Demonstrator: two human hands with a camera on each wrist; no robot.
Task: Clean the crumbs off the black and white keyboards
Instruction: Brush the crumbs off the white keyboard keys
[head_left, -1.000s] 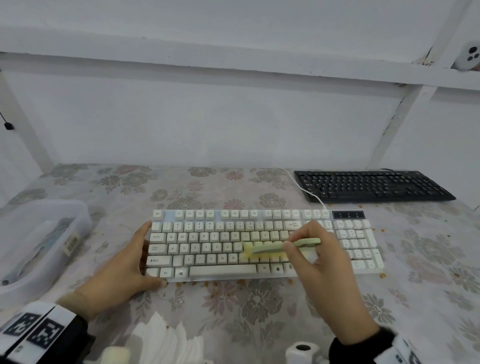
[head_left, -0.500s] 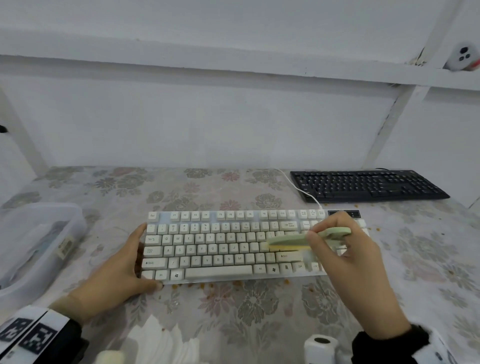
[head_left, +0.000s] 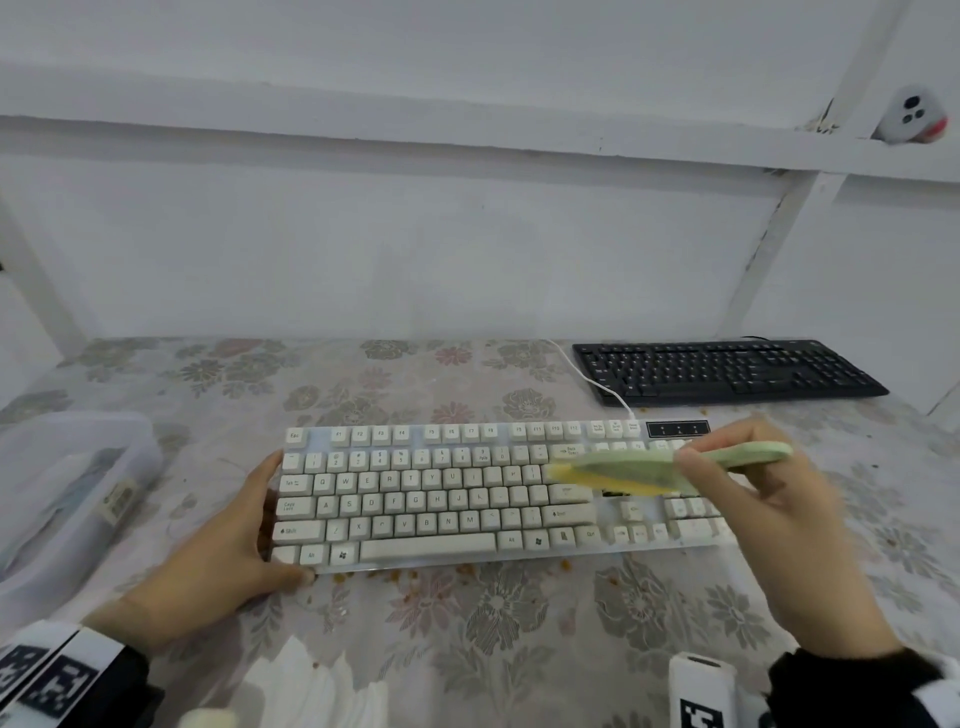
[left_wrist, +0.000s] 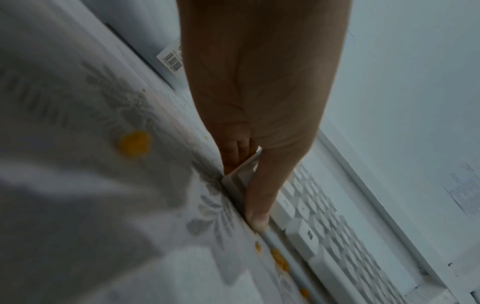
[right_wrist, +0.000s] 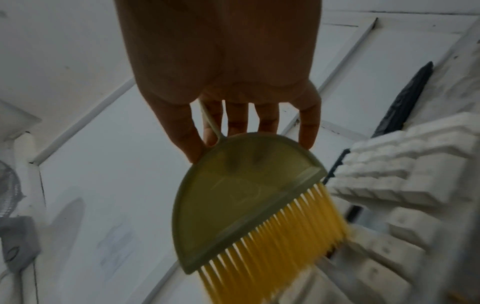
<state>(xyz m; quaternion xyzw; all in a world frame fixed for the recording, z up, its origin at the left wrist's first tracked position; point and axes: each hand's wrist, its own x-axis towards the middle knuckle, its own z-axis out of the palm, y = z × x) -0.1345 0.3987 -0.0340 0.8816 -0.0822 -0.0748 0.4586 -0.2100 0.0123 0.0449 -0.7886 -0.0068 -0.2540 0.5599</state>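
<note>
Two keyboards: white keyboard near centre, black keyboard far right, well apart.
Bin: one clear plastic box at the left edge.
Left hand: grips the white keyboard's left end, thumb on its near corner.
Crumbs: many orange bits along the near edge; count unclear in blur.
Brush: one, green with yellow bristles, seemingly touching the right-hand keys.
Right hand: holds the brush handle, over the white keyboard's right end.

- A plain home-like desk nook: floral tablecloth under both hands.
- White painted wall and shelf beam beyond the hands.
- Clear plastic storage box left of the left hand.
</note>
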